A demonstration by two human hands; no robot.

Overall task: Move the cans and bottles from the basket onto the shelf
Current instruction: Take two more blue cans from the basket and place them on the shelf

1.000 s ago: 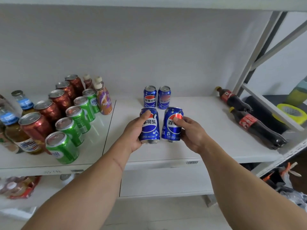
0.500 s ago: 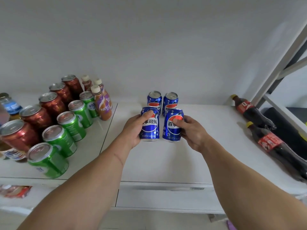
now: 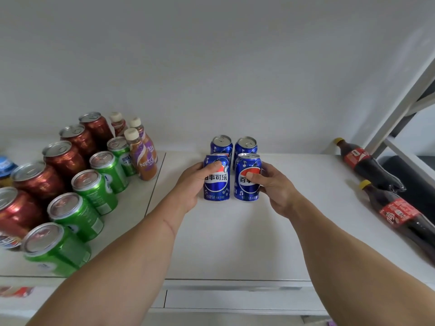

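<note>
My left hand (image 3: 190, 184) grips a blue Pepsi can (image 3: 217, 184), and my right hand (image 3: 274, 187) grips a second blue Pepsi can (image 3: 247, 187) beside it. Both cans stand upright on the white shelf (image 3: 235, 236), side by side. Directly behind them stand two more blue Pepsi cans (image 3: 220, 144) (image 3: 246, 144), close to the back wall. The basket is out of view.
Rows of red cans (image 3: 64, 158) and green cans (image 3: 94, 187) fill the shelf's left part, with small brown bottles (image 3: 141, 158) behind. Two cola bottles (image 3: 367, 165) (image 3: 400, 215) lie on their sides at the right. A white shelf post (image 3: 404, 102) slants at the far right.
Both hands moved the two cans forward, from above the front edge deeper onto the shelf, down to just in front of the back pair. The view came closer.
</note>
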